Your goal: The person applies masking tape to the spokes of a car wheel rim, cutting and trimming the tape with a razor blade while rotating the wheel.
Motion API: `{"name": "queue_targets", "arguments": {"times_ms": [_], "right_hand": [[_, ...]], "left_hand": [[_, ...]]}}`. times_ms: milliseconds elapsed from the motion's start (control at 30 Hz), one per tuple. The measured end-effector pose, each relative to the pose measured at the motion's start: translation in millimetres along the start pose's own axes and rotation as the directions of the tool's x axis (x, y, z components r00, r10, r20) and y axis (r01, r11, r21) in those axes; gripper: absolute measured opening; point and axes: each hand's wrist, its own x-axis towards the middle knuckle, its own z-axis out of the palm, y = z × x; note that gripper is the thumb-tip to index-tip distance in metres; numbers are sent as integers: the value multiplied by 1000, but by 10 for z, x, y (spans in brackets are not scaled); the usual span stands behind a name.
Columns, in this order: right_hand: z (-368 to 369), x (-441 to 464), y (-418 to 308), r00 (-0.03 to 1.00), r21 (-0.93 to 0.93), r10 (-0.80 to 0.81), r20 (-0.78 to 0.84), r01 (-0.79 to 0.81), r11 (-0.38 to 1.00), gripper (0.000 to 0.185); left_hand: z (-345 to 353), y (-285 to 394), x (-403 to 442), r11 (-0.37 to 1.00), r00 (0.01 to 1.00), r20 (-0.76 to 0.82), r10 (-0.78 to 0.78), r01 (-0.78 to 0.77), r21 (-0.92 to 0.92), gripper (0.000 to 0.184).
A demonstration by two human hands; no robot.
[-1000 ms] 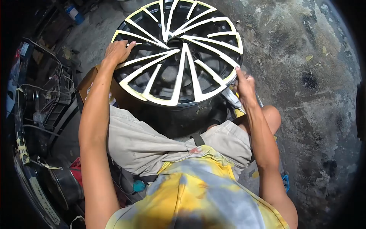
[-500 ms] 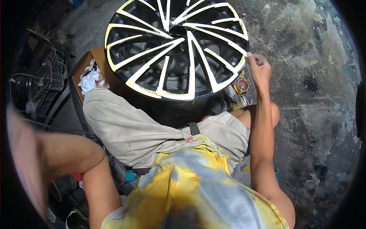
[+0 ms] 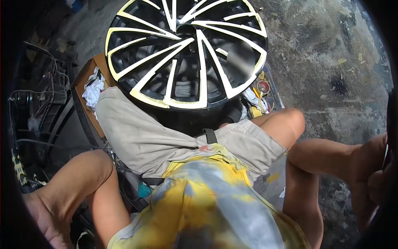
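Note:
A black multi-spoke car wheel rim (image 3: 202,89) lies face up in front of my knees, with white and yellowish masking tape along its spokes and outer edge. Over its right side, a blurred grey oval patch (image 3: 241,62) hides part of the taped spokes; I cannot tell what it is. My right hand (image 3: 367,182) is at the far right edge of view, away from the wheel, its fingers curled around something thin with a bright edge, mostly hidden. At the lower left edge, my left hand (image 3: 45,222) shows only in part; its fingers are out of sight.
A cardboard box (image 3: 99,120) with crumpled white cloth or paper (image 3: 94,91) stands left of the wheel. To the right is a tray with a tape roll (image 3: 263,86) and other small items. Cables and dark parts (image 3: 45,91) crowd the left. The concrete floor (image 3: 331,83) is stained.
My right hand has left the wheel's right edge and moved down to the far right. My left hand has dropped lower. The grey patch now appears over the wheel.

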Motion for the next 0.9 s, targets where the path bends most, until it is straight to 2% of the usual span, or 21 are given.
{"name": "queue_targets", "arguments": {"times_ms": [200, 300, 367, 433, 500, 600, 700, 800, 833, 867, 900], "right_hand": [[389, 150, 190, 991, 84, 130, -24, -128, 988, 25], [446, 242, 315, 967, 162, 228, -110, -209, 964, 27], [294, 183, 390, 917, 220, 340, -209, -294, 930, 28], [74, 18, 469, 796, 302, 504, -335, -416, 858, 30], [-94, -260, 561, 597, 395, 687, -414, -561, 727, 31], [-99, -742, 756, 275, 516, 892, -359, -737, 436, 33], [257, -1109, 898, 147, 495, 962, -228, -834, 245, 31], [484, -1174, 951, 106, 502, 983, -148, -849, 167, 32], [568, -1166, 1003, 217, 337, 944, -247, -894, 294, 32], [655, -1132, 1052, 340, 153, 885, -317, -903, 401, 32], [706, -1034, 1081, 404, 54, 853, -329, -894, 444, 32]], "left_hand": [[29, -95, 11, 999, 1000, 3, 5, -5, -40, 41], [5, -134, 91, 999, 1000, 19, -13, 14, -50, 40], [-17, -154, 108, 998, 1000, 12, -26, 26, -53, 39], [-48, -280, 153, 995, 997, 2, -79, 79, -67, 39], [-97, -414, 161, 987, 990, -15, -141, 139, -78, 38], [-44, -699, 106, 950, 954, -34, -299, 294, -108, 37], [268, -1014, -41, 841, 848, 21, -529, 527, -122, 34], [1038, -1402, -325, 608, 599, 193, -777, 794, -20, 28], [1214, -1560, -459, 643, 629, 245, -738, 765, -31, 21], [1349, -1644, -579, 597, 576, 319, -753, 801, -38, 28], [1500, -1757, -742, 610, 584, 341, -736, 792, -40, 29]]}}
